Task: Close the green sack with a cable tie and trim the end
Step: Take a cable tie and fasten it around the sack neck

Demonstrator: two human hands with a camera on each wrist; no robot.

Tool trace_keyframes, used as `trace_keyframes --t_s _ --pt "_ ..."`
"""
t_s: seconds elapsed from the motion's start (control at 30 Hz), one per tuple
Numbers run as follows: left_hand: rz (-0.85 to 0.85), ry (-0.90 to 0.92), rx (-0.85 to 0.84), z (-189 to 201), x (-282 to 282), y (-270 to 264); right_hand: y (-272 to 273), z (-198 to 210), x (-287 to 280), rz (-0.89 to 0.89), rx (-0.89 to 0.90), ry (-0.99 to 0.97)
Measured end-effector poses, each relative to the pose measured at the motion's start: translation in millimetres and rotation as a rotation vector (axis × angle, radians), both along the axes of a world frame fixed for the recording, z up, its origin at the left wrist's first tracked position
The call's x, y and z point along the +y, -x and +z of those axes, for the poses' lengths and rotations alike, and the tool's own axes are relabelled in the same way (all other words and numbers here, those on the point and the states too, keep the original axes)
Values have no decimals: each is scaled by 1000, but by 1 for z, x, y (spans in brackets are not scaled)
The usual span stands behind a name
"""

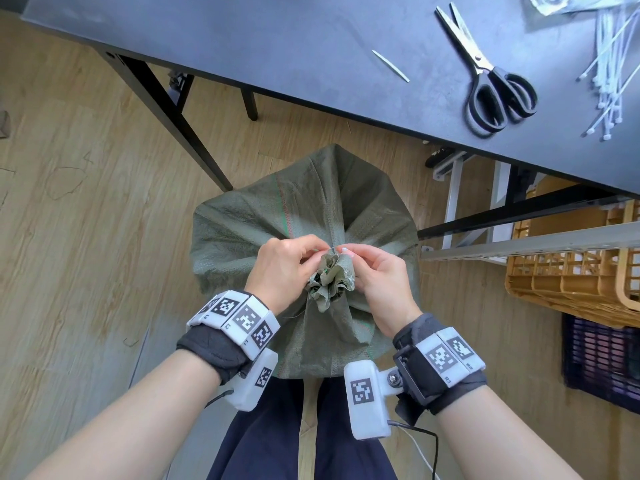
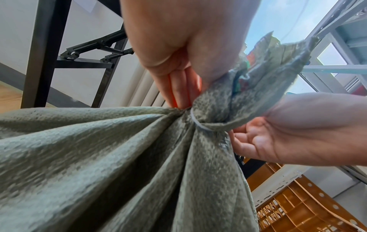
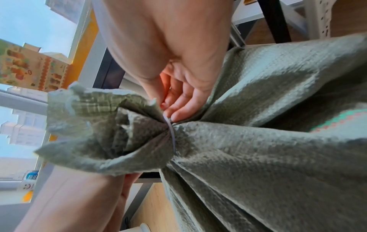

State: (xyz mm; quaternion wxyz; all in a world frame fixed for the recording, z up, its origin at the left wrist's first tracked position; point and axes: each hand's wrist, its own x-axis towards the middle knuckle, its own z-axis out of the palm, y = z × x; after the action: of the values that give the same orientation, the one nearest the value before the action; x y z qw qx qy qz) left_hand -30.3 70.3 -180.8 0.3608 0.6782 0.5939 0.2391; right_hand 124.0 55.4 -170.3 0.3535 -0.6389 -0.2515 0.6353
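The green sack (image 1: 304, 209) stands on the floor between my knees, its neck bunched into a ruffle (image 1: 330, 278). A white cable tie (image 2: 198, 124) circles the neck tightly and also shows as the cable tie (image 3: 171, 133) in the right wrist view. My left hand (image 1: 317, 249) pinches the tie's thin tail on the far side of the neck. My right hand (image 1: 349, 252) pinches the tie's small white head (image 1: 345, 250) next to it. In the left wrist view the left fingers (image 2: 178, 94) press into the gather. The scissors (image 1: 491, 84) lie untouched on the table.
The dark table (image 1: 277, 46) stands ahead, with a bundle of white cable ties (image 1: 609, 74) at its right and a short cut-off strip (image 1: 390, 65) mid-table. Table legs (image 1: 173, 116) stand left of the sack. An orange crate (image 1: 571, 271) and a dark crate (image 1: 599, 365) sit at right.
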Motion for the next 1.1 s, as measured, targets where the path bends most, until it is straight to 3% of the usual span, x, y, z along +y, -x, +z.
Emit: trace_keyframes --t_s 0.17,0.37,0.7,1.1 --pt "-1 60 -52 5 -1 2 -3 -1 0 -48 76 -8" --pt "33 127 -127 7 2 3 -5 4 2 -60 11 -48" --pt "26 84 -134 4 0 4 -4 4 3 -22 6 -37" --pt "-100 -102 7 1 4 3 0 2 3 8 46 -44"
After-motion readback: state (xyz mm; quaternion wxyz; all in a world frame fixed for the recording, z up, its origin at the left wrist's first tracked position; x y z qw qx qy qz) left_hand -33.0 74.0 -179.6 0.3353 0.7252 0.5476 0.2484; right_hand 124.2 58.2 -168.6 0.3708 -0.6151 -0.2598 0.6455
